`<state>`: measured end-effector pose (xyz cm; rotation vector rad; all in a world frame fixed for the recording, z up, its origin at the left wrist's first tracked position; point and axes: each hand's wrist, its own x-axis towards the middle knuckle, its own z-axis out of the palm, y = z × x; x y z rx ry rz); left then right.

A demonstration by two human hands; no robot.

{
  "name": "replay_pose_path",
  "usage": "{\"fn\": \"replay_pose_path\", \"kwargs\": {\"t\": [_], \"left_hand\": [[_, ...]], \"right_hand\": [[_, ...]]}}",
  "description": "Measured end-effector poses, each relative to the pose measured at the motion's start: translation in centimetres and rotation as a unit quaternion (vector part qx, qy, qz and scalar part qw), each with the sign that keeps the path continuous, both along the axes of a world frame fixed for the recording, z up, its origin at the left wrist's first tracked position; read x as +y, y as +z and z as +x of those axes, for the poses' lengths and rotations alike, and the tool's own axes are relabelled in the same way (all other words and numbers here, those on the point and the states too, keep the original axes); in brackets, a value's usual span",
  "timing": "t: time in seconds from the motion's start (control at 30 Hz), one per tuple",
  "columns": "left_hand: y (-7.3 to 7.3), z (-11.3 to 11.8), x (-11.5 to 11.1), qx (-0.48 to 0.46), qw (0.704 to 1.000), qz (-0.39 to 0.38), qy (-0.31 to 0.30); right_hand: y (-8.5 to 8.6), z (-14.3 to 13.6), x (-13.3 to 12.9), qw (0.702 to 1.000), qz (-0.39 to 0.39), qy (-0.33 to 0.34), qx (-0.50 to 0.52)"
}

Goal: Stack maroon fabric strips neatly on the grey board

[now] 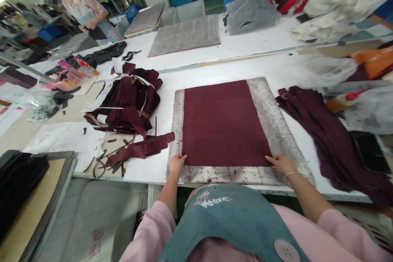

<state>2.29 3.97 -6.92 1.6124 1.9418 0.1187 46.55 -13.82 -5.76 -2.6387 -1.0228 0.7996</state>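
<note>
I am watching the left hand (177, 164) and right hand (283, 164) pinching 2 near corners of the maroon cloth (223, 127)

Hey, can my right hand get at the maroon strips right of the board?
Probably yes: just bare board and white table lie between the right hand and the strips, though its fingers are at a corner of the cloth.

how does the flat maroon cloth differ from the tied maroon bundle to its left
The flat cloth lies smooth, while the tied bundle is a rumpled heap of many pieces. The flat cloth rests on a grey board; the tied bundle sits off it. The left hand and right hand touch the flat cloth's near corners, but not the tied bundle. Both are maroon.
</note>
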Motion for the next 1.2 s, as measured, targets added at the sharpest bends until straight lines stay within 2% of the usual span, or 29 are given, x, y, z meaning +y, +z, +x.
{"fn": "replay_pose_path", "kwargs": {"t": [0.27,0.47,0.63,0.8,0.93,1.1,1.2], "left_hand": [[1.3,0.4,0.2,0.026,0.999,-0.021,-0.037],[1.0,0.2,0.7,0.047,0.996,-0.034,-0.070],[1.0,0.6,0.6,0.092,0.992,-0.018,-0.086],[1.3,1.0,0.3,0.124,0.987,0.001,-0.102],[1.4,1.1,0.2,0.126,0.987,0.001,-0.100],[1.0,1.1,0.1,0.126,0.987,0.005,-0.098],[1.2,0.8,-0.2,0.134,0.988,0.015,-0.081]], "right_hand": [[0.9,-1.0,0.1,1.000,-0.003,-0.027,0.002],[1.3,-1.1,0.2,0.999,0.016,-0.044,0.000],[0.7,-1.1,0.1,0.999,0.023,-0.044,0.002],[1.0,-1.2,0.1,0.999,0.020,-0.029,-0.007],[1.7,-1.4,0.2,1.000,0.006,-0.006,-0.019],[1.7,-1.4,0.4,0.999,-0.019,0.010,-0.044],[2.1,-1.5,0.6,0.997,-0.042,0.024,-0.059]]}}
